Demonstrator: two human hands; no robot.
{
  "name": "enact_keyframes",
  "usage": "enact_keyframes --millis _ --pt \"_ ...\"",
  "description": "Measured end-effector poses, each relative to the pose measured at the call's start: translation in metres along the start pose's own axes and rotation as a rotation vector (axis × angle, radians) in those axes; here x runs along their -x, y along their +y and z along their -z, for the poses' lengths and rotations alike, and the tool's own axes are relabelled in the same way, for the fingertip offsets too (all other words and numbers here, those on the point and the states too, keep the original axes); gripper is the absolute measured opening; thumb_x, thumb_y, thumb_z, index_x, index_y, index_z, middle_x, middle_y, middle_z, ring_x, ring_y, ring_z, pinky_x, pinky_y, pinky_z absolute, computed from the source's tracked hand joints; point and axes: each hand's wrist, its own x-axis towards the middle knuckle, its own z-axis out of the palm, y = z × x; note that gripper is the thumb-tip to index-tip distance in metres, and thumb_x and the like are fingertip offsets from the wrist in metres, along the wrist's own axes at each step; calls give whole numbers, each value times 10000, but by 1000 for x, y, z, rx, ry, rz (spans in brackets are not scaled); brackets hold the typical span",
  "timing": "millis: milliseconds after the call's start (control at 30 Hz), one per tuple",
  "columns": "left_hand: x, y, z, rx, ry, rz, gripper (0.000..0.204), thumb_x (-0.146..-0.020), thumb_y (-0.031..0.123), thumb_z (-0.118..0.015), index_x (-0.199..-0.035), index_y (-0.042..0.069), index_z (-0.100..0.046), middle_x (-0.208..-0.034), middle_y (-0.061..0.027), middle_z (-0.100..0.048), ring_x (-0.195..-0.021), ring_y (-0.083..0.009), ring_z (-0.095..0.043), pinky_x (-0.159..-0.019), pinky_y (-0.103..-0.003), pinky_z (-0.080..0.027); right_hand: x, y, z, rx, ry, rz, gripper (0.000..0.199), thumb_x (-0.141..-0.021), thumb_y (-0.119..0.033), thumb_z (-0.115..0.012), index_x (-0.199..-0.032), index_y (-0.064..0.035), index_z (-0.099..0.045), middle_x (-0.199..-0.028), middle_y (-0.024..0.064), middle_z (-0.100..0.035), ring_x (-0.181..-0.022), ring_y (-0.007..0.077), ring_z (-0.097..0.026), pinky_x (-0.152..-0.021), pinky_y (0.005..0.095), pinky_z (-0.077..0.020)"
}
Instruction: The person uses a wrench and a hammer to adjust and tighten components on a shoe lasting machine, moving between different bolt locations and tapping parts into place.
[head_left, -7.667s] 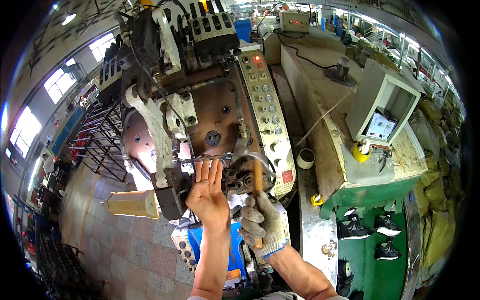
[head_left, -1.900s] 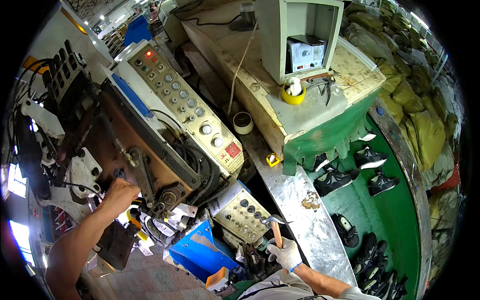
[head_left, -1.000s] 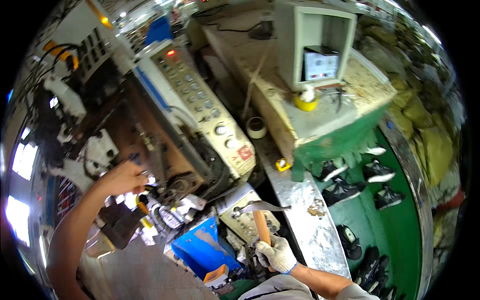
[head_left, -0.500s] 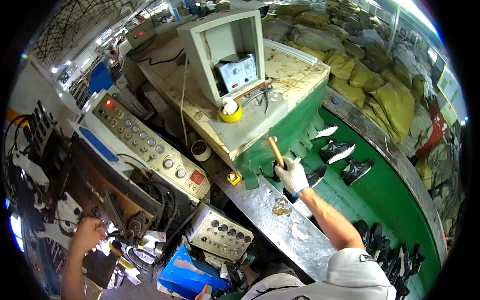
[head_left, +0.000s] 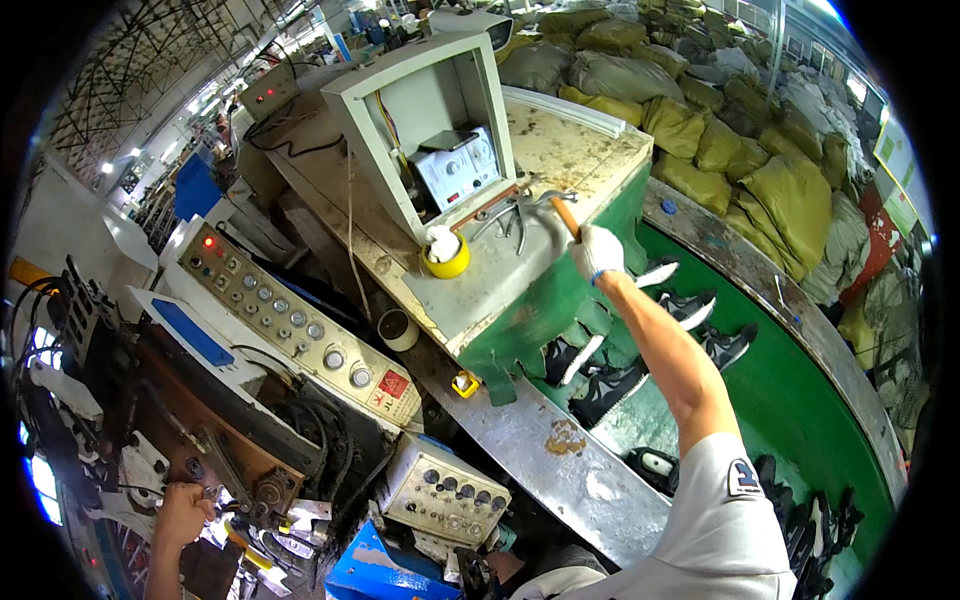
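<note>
My right hand (head_left: 600,252), in a white knit glove, is closed round the wooden handle (head_left: 566,218) of a tool, above the corner of the worn tabletop. Grey metal shows at the handle's upper end; I cannot tell whether it belongs to this tool. Pliers (head_left: 518,225) lie close by on the tabletop. Bare, my left hand (head_left: 183,515) is at the machine on the lower left with its fingers curled; what they hold, if anything, is hidden. Below my right arm, black shoes with white soles (head_left: 610,390) rest on the green surface (head_left: 790,420).
An open metal box (head_left: 420,130) with a small control unit (head_left: 458,172) stands on the table beside a yellow tape roll (head_left: 447,260). Control panels (head_left: 300,320) with knobs fill the left. A metal ledge (head_left: 540,450) borders the green surface. Sacks (head_left: 700,140) are piled behind.
My right hand has moved up and away with the wooden-handled tool, from over the shoes to the tabletop corner. More shoes now show below it. My left hand stays at the machine.
</note>
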Motion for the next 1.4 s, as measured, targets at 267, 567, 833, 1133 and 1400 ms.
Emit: enact_keyframes --millis 267,567,833,1133,1400 --pt "7 17 11 -41 -51 102 128 -744 64 -678 -677 -44 -696 -665 -216 -670 -606 -285 -675 -583 -401 -504 -107 -56 -40 38 184 326 227 -907 -220 -578 -926 -40 -716 -989 218 -704 -941 396 -693 -838 489 -560" --pt "2 14 10 -73 -57 117 160 -695 123 -749 -639 -2 -668 -585 -175 -588 -526 -243 -554 -543 -410 -434 -159 -115 -92 496 -266 712 185 -872 -130 -623 -964 -66 -770 -968 188 -751 -939 360 -734 -798 447 -589" --pt "1 32 9 -152 -37 32 142 -757 114 -645 -685 -5 -673 -670 -226 -632 -644 -375 -644 -626 -446 -498 -178 -139 -97 767 -458 874 202 -844 -130 -648 -994 -78 -773 -982 192 -746 -920 351 -739 -777 458 -594" --pt "-23 34 30 -163 -157 -9 273 -909 223 -609 -817 -23 -681 -783 -232 -670 -760 -413 -669 -701 -487 -512 -191 -69 -93 185 -447 813 259 -959 -223 -595 -1180 -112 -672 -1037 191 -708 -933 362 -680 -825 459 -550" --pt "10 6 18 -88 -134 -5 306 -878 252 -666 -746 -20 -616 -724 -220 -632 -721 -412 -643 -660 -495 -476 -222 -72 -103 469 -49 1081 275 -935 -99 -579 -1203 -49 -613 -1135 222 -643 -953 428 -658 -781 509 -545"
